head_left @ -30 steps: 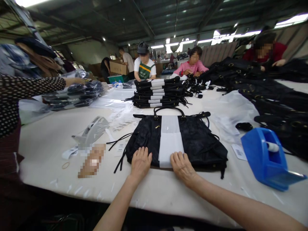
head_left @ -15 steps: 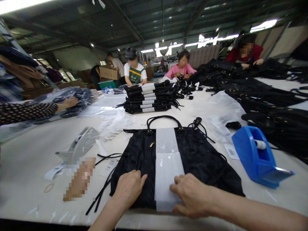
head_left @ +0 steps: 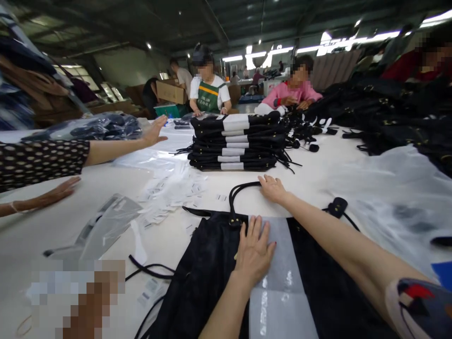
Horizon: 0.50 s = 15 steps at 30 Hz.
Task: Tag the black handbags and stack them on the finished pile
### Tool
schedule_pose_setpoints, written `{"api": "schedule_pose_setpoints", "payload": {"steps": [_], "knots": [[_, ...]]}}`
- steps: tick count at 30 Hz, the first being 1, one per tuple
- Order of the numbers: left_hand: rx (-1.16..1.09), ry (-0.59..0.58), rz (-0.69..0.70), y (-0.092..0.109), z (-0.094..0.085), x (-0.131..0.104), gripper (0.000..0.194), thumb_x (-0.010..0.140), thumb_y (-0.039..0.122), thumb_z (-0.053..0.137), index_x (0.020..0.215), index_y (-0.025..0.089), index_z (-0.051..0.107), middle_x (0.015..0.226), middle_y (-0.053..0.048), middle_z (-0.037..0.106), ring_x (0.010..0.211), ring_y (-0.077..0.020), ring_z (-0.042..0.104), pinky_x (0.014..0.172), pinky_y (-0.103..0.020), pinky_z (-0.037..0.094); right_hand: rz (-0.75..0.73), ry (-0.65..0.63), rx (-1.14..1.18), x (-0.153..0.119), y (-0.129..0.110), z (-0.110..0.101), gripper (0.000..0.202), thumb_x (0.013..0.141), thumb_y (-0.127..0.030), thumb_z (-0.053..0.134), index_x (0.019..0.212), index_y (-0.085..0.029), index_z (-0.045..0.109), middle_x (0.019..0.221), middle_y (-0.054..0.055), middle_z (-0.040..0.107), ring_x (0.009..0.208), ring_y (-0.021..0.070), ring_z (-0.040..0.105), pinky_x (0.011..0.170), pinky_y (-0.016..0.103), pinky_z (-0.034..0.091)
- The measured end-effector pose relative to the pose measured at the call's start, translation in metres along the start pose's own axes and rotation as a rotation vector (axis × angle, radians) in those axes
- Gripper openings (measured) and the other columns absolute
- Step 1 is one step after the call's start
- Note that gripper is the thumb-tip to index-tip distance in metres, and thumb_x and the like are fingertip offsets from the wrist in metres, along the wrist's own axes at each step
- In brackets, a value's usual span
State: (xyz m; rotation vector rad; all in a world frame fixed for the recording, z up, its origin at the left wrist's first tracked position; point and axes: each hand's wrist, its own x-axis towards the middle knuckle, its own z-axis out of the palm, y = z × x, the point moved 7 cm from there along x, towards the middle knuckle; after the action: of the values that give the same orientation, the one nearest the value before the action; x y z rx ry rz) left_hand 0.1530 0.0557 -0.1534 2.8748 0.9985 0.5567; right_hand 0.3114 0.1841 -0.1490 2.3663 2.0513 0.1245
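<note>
A black handbag (head_left: 208, 263) lies flat before me, with a whitish translucent wrap strip (head_left: 278, 282) down its middle. My left hand (head_left: 253, 249) rests on the bag's upper part and the strip's edge, palm down, fingers spread. At the bag's top my right hand (head_left: 272, 189) has its fingers closed over the looped carrying handle (head_left: 235, 193); the handle's right part is hidden behind that hand and forearm. Thin black cords trail from the bag's left side.
Behind the bag stands a stack of wrapped black bags (head_left: 236, 146). White labels (head_left: 169, 188) lie left of it, near a grey tape dispenser (head_left: 95, 226). A co-worker's spotted sleeve (head_left: 45, 157) reaches in from the left. Clear plastic (head_left: 395, 188) and black bags (head_left: 395, 108) lie right.
Both my hands have moved from the bag's near edge up toward its top, the right one onto the handle. The view has come closer. The co-worker's arm has moved right.
</note>
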Motion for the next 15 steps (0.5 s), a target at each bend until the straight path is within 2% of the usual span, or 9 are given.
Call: {"api": "schedule_pose_setpoints", "payload": {"steps": [2,4,6,9,11,15], "knots": [[-0.041,0.000,-0.012,-0.004,-0.004,-0.002,0.047,0.088,0.034,0.035,0.133,0.020,0.033,0.142,-0.007,0.028,0.133,-0.0231,0.018,0.105,-0.047,0.028,-0.031,-0.053,0.005,0.023,0.001,0.015,0.044,0.088,-0.030,0.039,0.127,-0.012,0.034,0.120,0.019,0.048,0.110,0.0284,0.046,0.085,0.041,0.037],[-0.076,0.006,-0.019,-0.006,-0.006,-0.001,0.045,0.088,0.032,0.036,0.131,0.018,0.036,0.142,-0.007,0.030,0.133,-0.0236,0.019,0.105,-0.046,0.029,-0.074,-0.111,0.015,0.047,0.007,0.023,0.036,0.090,-0.032,0.035,0.119,-0.013,0.043,0.111,0.016,0.054,0.104,0.0257,0.051,0.082,0.035,0.040],[-0.105,0.027,-0.017,-0.007,-0.008,-0.001,0.045,0.087,0.031,0.037,0.130,0.017,0.039,0.141,-0.007,0.032,0.133,-0.0250,0.019,0.104,-0.047,0.030,-0.091,-0.159,0.023,0.072,0.021,0.025,0.031,0.090,-0.030,0.036,0.111,-0.012,0.049,0.105,0.016,0.056,0.098,0.0241,0.054,0.079,0.032,0.041],[-0.137,0.036,-0.012,-0.006,-0.004,-0.003,0.044,0.087,0.030,0.037,0.128,0.016,0.041,0.139,-0.006,0.035,0.132,-0.0253,0.021,0.104,-0.047,0.031,-0.045,-0.178,0.026,0.103,0.046,0.025,0.032,0.090,-0.028,0.034,0.109,-0.007,0.048,0.101,0.021,0.058,0.095,0.0263,0.057,0.077,0.034,0.042],[-0.150,0.006,-0.027,-0.006,0.002,-0.003,0.043,0.087,0.032,0.037,0.127,0.016,0.042,0.138,-0.005,0.037,0.131,-0.0250,0.023,0.104,-0.047,0.032,-0.007,-0.164,0.013,0.114,0.054,0.026,0.034,0.090,-0.029,0.033,0.109,-0.004,0.048,0.100,0.023,0.058,0.095,0.0295,0.057,0.077,0.037,0.042],[-0.173,-0.033,-0.060,-0.008,0.007,-0.003,0.044,0.087,0.036,0.038,0.127,0.019,0.042,0.138,-0.002,0.036,0.131,-0.0235,0.024,0.105,-0.046,0.031,0.041,-0.096,-0.001,0.112,0.045,0.018,0.031,0.089,-0.022,0.036,0.107,0.000,0.049,0.097,0.025,0.060,0.092,0.0314,0.058,0.076,0.038,0.042]]}}
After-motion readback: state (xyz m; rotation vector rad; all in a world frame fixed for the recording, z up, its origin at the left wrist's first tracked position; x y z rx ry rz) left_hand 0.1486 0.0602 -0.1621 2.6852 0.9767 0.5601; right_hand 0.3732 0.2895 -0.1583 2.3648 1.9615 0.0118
